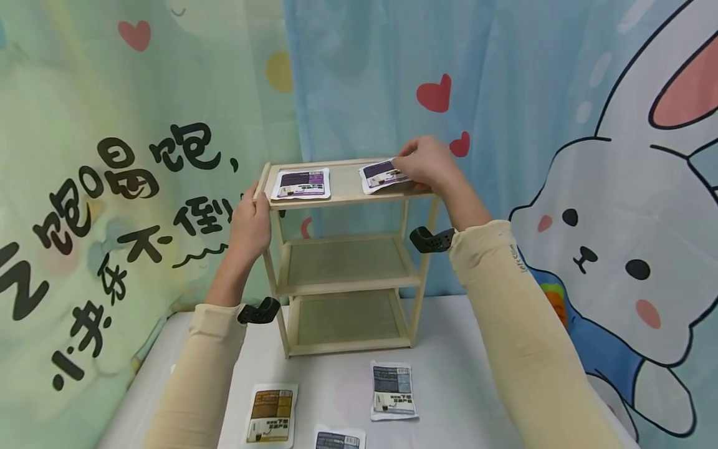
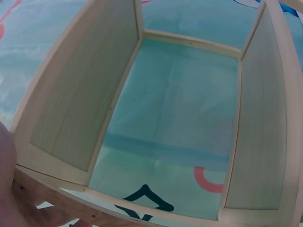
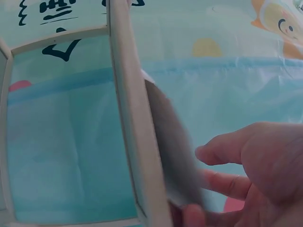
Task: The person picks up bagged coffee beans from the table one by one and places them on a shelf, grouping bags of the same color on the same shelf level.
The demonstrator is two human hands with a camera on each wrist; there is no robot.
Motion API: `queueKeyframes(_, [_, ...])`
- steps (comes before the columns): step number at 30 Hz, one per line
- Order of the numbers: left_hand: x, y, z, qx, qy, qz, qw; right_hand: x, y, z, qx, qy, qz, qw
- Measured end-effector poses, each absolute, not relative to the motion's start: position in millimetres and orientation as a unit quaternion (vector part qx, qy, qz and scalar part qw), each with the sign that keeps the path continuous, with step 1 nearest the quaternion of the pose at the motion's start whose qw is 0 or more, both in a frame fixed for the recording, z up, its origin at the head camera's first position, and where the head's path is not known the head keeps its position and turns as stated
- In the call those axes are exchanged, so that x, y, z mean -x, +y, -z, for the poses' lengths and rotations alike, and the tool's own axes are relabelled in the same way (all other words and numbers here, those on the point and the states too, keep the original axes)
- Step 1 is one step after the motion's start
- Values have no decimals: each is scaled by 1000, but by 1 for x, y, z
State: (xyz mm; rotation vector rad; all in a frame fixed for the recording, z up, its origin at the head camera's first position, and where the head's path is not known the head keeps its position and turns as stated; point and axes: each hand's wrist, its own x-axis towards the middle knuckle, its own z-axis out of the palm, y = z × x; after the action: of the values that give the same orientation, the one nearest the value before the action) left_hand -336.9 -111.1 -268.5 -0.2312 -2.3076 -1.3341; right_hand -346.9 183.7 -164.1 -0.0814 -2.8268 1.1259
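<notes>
A wooden three-tier shelf rack stands on the white table. At its left end my left hand grips the top tier's frame; in the left wrist view fingers curl under the wooden rail. My right hand holds a flat white packet with a purple label by its right end, over the right part of the top tier. That packet is tilted and blurred in the right wrist view, with the thumb and fingers at its edge. Another purple-labelled packet lies flat on the top tier's left part.
In front of the rack, a brown-labelled packet, a grey-labelled packet and a third packet, cut off by the frame edge, lie on the table. A printed curtain hangs close behind the rack.
</notes>
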Motion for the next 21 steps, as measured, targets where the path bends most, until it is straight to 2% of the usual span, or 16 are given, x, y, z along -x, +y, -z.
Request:
queueKeyframes(11, [337, -111, 270, 80, -840, 486, 226, 325, 187, 158, 22, -942, -328, 65])
queueKeyframes(21, [340, -113, 268, 84, -839, 485, 233, 303, 190, 158, 9, -930, -347, 122])
